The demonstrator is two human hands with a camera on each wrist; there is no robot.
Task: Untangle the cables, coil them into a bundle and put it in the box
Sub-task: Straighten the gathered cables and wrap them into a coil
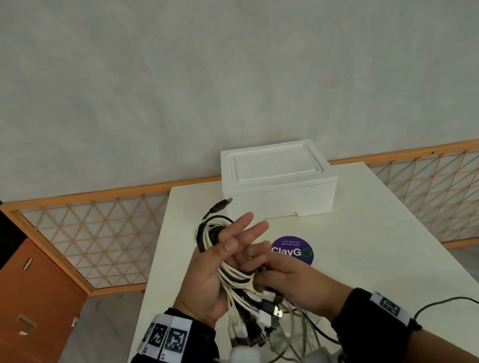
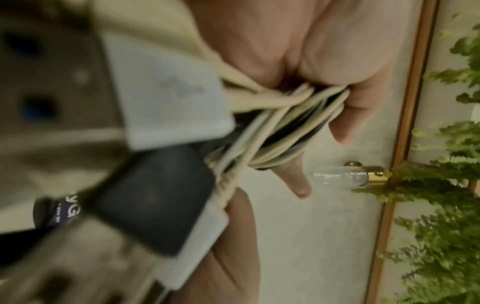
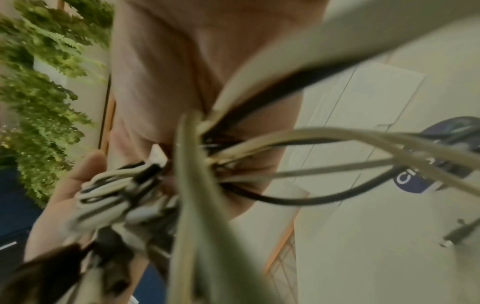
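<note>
Both hands are seen working over the white table (image 1: 397, 251): the left hand (image 1: 212, 275) is spread flat, fingers straight, apparently as a former around which the cables (image 1: 237, 278) are looped, while the right hand (image 1: 290, 282) is closed on the strands where they cross its palm, seemingly to keep the coil from springing apart. Plug ends are left dangling toward the wrists. Beyond the fingertips, the white foam box (image 1: 279, 187) is seen with its lid on.
</note>
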